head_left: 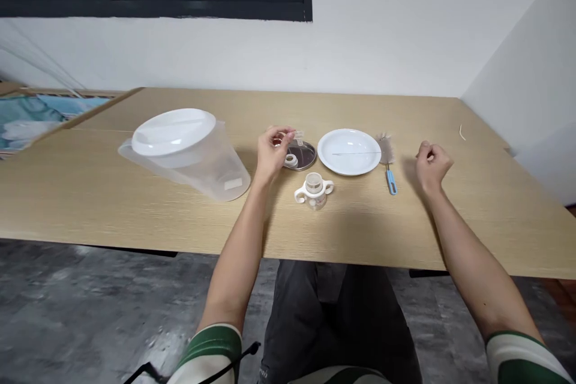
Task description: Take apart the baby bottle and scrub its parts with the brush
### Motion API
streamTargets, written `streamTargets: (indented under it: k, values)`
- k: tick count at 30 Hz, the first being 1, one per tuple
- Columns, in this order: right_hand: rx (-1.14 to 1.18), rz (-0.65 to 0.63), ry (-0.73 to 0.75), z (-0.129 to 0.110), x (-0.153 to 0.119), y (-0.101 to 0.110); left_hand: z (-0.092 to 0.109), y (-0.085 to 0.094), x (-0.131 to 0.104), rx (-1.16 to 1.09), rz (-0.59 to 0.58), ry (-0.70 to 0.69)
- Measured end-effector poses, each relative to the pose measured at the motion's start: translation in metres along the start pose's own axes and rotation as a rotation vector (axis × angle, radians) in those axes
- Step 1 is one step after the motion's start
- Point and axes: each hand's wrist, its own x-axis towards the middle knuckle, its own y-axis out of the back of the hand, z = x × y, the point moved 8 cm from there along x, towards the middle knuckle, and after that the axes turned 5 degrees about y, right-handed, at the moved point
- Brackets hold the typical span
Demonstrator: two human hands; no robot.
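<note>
My left hand [271, 155] pinches a small clear plastic piece [299, 137] between thumb and fingertips, above a shiny round metal tray [306, 155]. A white ring-shaped cap [291, 161] lies in that tray. Nearer to me, a small clear baby bottle with a white two-handled holder [314, 189] stands upright on the table. My right hand [432, 165] is curled into a loose fist at the right, with nothing visible in it. Between the hands are a white plate [349, 165] with a thin straight piece lying across it, and a bottle brush [390, 180] with a blue handle.
A large translucent pitcher [204, 171] with a white lid leans at the left of the wooden table [135, 210]. A small pale curved strip [462, 132] lies at the far right. The wall and window frame [216, 6] stand behind the table.
</note>
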Motion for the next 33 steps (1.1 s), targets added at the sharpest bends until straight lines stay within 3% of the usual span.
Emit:
streamTargets:
  k: [2, 6, 11, 14, 20, 25, 30, 33]
  values:
    - [-0.049, 0.080, 0.108, -0.030, -0.002, 0.011, 0.004, -0.003, -0.002, -0.006, -0.022, -0.015]
    - [0.073, -0.073, 0.275, -0.106, -0.005, -0.002, 0.014, -0.010, -0.007, -0.010, -0.086, -0.065]
    - [0.528, -0.490, 0.328, -0.202, -0.004, -0.054, 0.031, -0.014, -0.015, -0.049, -0.125, -0.167]
    - [0.632, -0.751, 0.357, -0.243, -0.006, -0.086, 0.036, -0.015, -0.017, -0.034, -0.141, -0.176]
    - [0.746, -0.977, 0.266, -0.264, -0.003, -0.127, 0.036, -0.010, -0.013, -0.005, -0.159, -0.179]
    - [0.822, -1.090, 0.248, -0.268, -0.006, -0.139, 0.032, -0.006, -0.011, -0.005, -0.159, -0.164]
    - [0.768, -0.901, 0.224, -0.258, 0.011, -0.126, 0.005, 0.002, -0.004, 0.069, -0.115, 0.046]
    - [0.763, -0.775, 0.214, -0.249, 0.022, -0.115, -0.014, 0.005, -0.003, 0.326, -0.146, 0.148]
